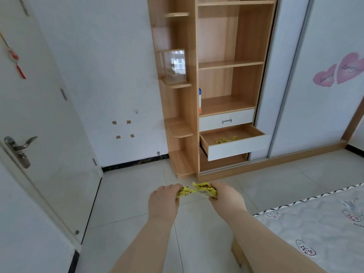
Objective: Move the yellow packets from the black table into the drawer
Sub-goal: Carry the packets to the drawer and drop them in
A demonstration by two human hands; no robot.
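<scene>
My left hand (pixel 164 201) grips a yellow packet (pixel 185 192), and my right hand (pixel 226 196) grips another yellow packet (pixel 205 190). Both hands are held out in front of me above the tiled floor, close together, with the packets touching. Ahead stands a wooden wardrobe with an open drawer (pixel 236 148) pulled out at its lower part. Several yellow packets (pixel 226 139) lie inside that drawer. The black table is not in view.
A shut white drawer (pixel 226 120) sits just above the open one. A white door (pixel 39 134) with a metal handle stands open at the left. A bed (pixel 325 223) with a patterned mattress fills the lower right. A sliding wardrobe door (pixel 315 95) is at the right.
</scene>
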